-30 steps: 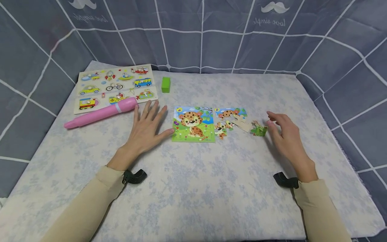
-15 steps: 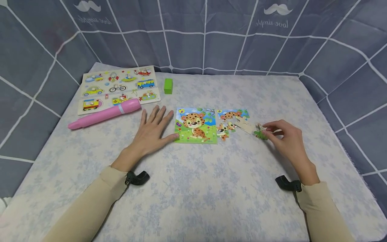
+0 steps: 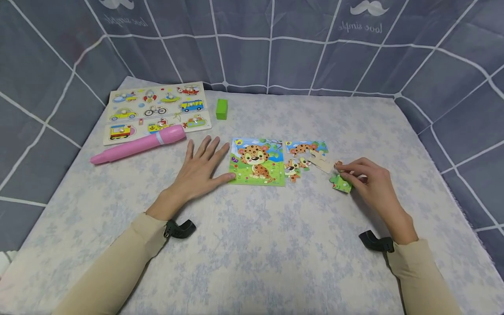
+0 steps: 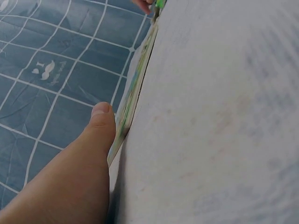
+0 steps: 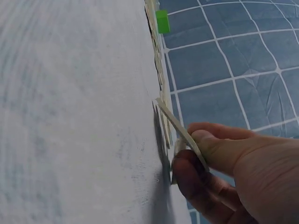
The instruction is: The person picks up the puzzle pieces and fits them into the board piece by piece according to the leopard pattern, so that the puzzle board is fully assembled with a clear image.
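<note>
My right hand (image 3: 372,179) pinches a green jigsaw piece (image 3: 342,184) between thumb and fingers. In the right wrist view that piece (image 5: 177,126) is seen edge-on, tilted over the cloth. A small spotted piece (image 3: 338,165) shows at the fingertips. My left hand (image 3: 198,173) lies with fingers spread on the table, its thumb at the left edge of a square leopard picture puzzle (image 3: 256,159). To the right of this puzzle lie several loose pieces: a leopard-head strip (image 3: 302,148), spotted pieces (image 3: 292,169) and a face-down bare wood piece (image 3: 320,160).
A pegged vehicle puzzle board (image 3: 157,99) lies at the back left, with a pink thick pen-shaped object (image 3: 138,145) against its front edge. A green block (image 3: 222,109) stands beside the board. Grey gridded curtain (image 3: 252,57) borders the patterned tablecloth (image 3: 252,253).
My right hand has closed its fingers on the green jigsaw piece and tilted it, bringing it slightly toward me. My left hand stays at the leopard puzzle. The head view has shifted a little.
</note>
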Demonstrator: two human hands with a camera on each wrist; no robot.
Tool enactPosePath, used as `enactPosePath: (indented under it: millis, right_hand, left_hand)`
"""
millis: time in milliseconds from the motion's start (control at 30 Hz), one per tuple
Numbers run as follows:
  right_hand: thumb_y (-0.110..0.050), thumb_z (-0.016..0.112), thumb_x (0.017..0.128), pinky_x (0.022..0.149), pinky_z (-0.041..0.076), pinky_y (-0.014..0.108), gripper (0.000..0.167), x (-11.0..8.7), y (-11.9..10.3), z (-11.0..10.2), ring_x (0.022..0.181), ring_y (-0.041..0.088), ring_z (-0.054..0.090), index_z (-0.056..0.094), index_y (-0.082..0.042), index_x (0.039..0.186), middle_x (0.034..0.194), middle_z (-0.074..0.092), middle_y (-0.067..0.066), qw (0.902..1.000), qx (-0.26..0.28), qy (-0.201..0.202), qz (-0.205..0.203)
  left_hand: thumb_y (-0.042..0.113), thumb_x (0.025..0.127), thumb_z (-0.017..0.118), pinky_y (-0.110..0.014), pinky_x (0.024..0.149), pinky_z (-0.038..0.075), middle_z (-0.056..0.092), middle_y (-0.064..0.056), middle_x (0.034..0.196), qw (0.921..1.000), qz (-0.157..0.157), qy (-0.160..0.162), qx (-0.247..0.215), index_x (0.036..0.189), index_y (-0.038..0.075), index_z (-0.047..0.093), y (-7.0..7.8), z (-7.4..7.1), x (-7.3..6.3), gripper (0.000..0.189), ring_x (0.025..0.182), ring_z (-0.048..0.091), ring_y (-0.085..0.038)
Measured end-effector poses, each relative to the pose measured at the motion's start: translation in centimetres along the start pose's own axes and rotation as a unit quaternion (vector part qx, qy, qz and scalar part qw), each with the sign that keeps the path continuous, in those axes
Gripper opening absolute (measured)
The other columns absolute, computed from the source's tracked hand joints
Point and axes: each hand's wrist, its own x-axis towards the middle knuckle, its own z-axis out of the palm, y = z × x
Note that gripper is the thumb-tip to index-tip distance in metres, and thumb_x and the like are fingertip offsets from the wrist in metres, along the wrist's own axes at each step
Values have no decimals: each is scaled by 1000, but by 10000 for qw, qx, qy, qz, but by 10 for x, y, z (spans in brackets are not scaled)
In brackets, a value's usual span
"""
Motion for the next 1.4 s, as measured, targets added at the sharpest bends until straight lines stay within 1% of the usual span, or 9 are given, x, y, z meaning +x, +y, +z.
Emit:
enactPosePath:
  millis: [233,433,533,633,867,967,1100,1267,1400]
  right_hand:
    - [0,76,94,75,47,2,23,7,-3,-3,85,-3,58,82,-10,114,105,70,3,9982,249,-522,181]
    - [-9,81,93,79,51,7,28,11,-8,-7,91,0,61,80,-17,120,110,72,-2,9875,619,-1304,637]
    - [-11,82,93,79,52,8,29,10,-8,-6,90,1,62,80,-18,121,113,75,1,9838,687,-1506,690]
    - [-12,80,95,80,53,9,25,7,-8,-6,90,1,65,80,-17,119,114,77,4,9818,771,-1511,850]
    - [-17,75,100,66,52,17,15,4,-13,-10,80,0,71,80,-18,114,106,79,5,9817,766,-1297,1165]
    - [-15,76,99,69,52,14,13,9,-19,-10,80,-1,69,81,-15,111,110,79,8,9850,723,-1085,1135]
    - [-16,76,99,71,52,12,11,22,-31,-5,79,-2,69,80,-11,108,104,80,10,9850,705,-1024,1196]
    - [-17,75,100,71,53,14,14,42,-51,8,83,11,76,77,-7,110,96,79,10,9787,920,-1141,1438]
    - [-15,71,102,75,54,18,24,56,-66,27,93,24,77,74,-9,124,101,78,11,9731,1275,-1223,1480]
  left_hand:
    - [72,98,54,-67,127,-9,16,-13,177,10000,-72,15,8,170,23,23,-4,-3,0,92,165,5,-36]
    - [73,98,51,-66,127,-10,15,-12,177,10000,-90,16,-18,170,24,23,-7,-4,1,91,165,4,-34]
    - [73,99,51,-67,127,-10,15,-13,177,10000,-67,-21,-47,170,23,23,-6,-5,1,92,165,4,-35]
    - [74,98,51,-67,127,-9,15,-13,177,10000,-51,-76,-5,170,24,23,-5,-4,2,93,165,5,-34]
    - [77,93,56,-66,128,-7,14,-11,178,9998,68,-194,27,170,25,22,-1,0,6,99,166,4,-33]
    - [78,92,58,-67,127,-8,13,-12,178,9996,152,-231,-52,171,24,20,0,0,8,103,165,4,-35]
    - [77,88,65,-69,127,-7,13,-13,178,9992,252,-310,-94,170,22,21,1,-1,9,108,165,4,-36]
    - [76,85,69,-69,127,-6,14,-13,178,9990,275,-362,-24,170,22,22,1,-2,8,111,165,4,-36]
    - [77,86,66,-68,127,-5,13,-12,178,9989,315,-334,10,171,22,20,2,0,8,111,165,4,-35]
